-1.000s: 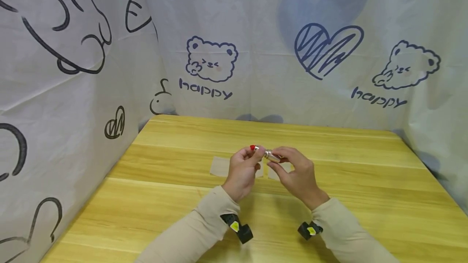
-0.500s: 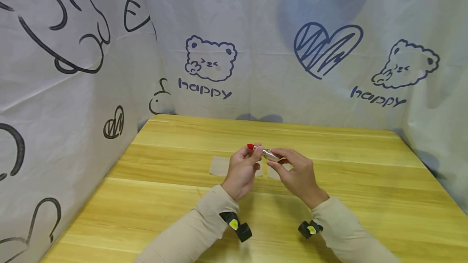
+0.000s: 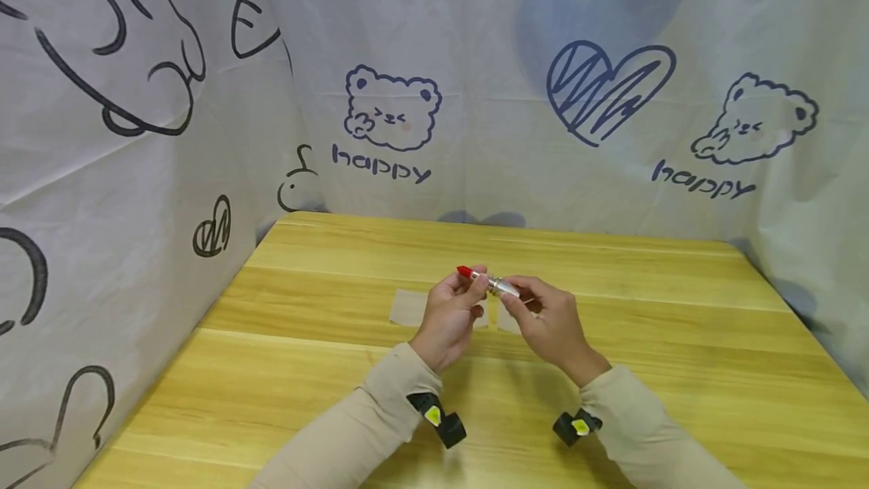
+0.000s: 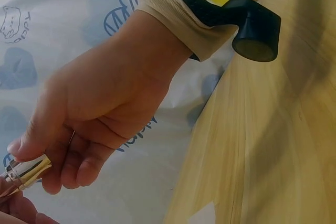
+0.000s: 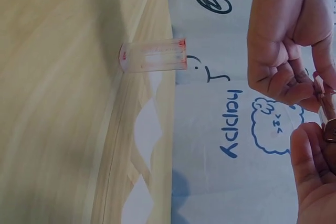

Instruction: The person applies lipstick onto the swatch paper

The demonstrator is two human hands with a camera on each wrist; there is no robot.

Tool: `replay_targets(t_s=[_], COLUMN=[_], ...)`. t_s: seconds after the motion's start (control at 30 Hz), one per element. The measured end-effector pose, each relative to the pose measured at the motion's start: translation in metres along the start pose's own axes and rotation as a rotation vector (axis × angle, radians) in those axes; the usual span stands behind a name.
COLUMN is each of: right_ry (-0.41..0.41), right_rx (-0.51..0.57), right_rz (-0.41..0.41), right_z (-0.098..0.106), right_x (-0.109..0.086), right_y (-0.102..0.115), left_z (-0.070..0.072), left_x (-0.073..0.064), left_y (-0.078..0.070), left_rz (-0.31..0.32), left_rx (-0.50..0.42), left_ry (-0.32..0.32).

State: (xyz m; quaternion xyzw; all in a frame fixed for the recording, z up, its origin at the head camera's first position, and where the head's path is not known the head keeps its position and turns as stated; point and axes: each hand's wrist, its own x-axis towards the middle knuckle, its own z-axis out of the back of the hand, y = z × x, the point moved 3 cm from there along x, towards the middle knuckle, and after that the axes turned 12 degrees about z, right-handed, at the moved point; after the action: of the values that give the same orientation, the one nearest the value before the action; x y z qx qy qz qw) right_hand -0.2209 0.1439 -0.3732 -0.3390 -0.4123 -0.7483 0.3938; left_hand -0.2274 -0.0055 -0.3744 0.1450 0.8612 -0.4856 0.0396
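Observation:
A lipstick (image 3: 502, 287) with a bright red tip and a shiny silver-gold tube is held above the table, its tip pointing left and away. My left hand (image 3: 448, 315) grips it near the tip between thumb and fingers. My right hand (image 3: 551, 325) pinches the base end. In the left wrist view, the right hand (image 4: 113, 87) has its thumb and fingers on the metallic tube (image 4: 31, 170), while only some left fingers (image 4: 21, 208) show at the corner. The right wrist view shows the left hand (image 5: 286, 35) above and the right hand (image 5: 317, 177) below, around the tube (image 5: 328, 109).
A clear cylinder (image 5: 155, 56) with red smears stands on the wooden table (image 3: 292, 406), left of the hands. Pale paper pieces (image 3: 407, 309) lie in a row behind the hands. White cloth (image 3: 475, 36) with drawings hangs at the back and left.
More of the red lipstick tip shows beyond the left fingers. The right fingers have shifted round the base and curled in closer. Both arms stay almost in place.

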Motion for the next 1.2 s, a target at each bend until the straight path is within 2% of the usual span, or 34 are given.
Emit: replay_targets(t_s=[0.13, 0.33, 0.47, 0.63, 0.77, 0.83, 1.0, 1.2], right_ry=[0.021, 0.043, 0.06, 0.054, 0.063, 0.072, 0.077, 0.091], right_rx=[0.032, 0.085, 0.113, 0.153, 0.181, 0.197, 0.25, 0.257], right_rz=[-0.088, -0.174, -0.215, -0.23, -0.234, -0.232, -0.245, -0.278], right_z=[0.0, 0.003, 0.004, 0.002, 0.005, 0.005, 0.002, 0.002], right_x=[0.003, 0.011, 0.01, 0.005, 0.014, 0.014, 0.007, 0.009], right_y=[0.004, 0.018, 0.014, 0.005, 0.021, 0.021, 0.005, 0.004], left_z=[0.0, 0.001, 0.001, 0.001, 0.003, 0.005, 0.007, 0.011], left_x=[0.001, 0.0, -0.001, -0.001, -0.001, -0.001, -0.001, 0.001], left_y=[0.0, 0.0, 0.0, 0.0, 0.0, 0.0, -0.001, -0.003], left_rz=[0.008, 0.013, 0.012, 0.009, 0.008, 0.007, 0.001, 0.004], left_rx=[0.016, 0.027, 0.028, 0.034, 0.047, 0.057, 0.08, 0.113], left_ry=[0.006, 0.015, 0.023, 0.026, 0.027, 0.028, 0.04, 0.072])
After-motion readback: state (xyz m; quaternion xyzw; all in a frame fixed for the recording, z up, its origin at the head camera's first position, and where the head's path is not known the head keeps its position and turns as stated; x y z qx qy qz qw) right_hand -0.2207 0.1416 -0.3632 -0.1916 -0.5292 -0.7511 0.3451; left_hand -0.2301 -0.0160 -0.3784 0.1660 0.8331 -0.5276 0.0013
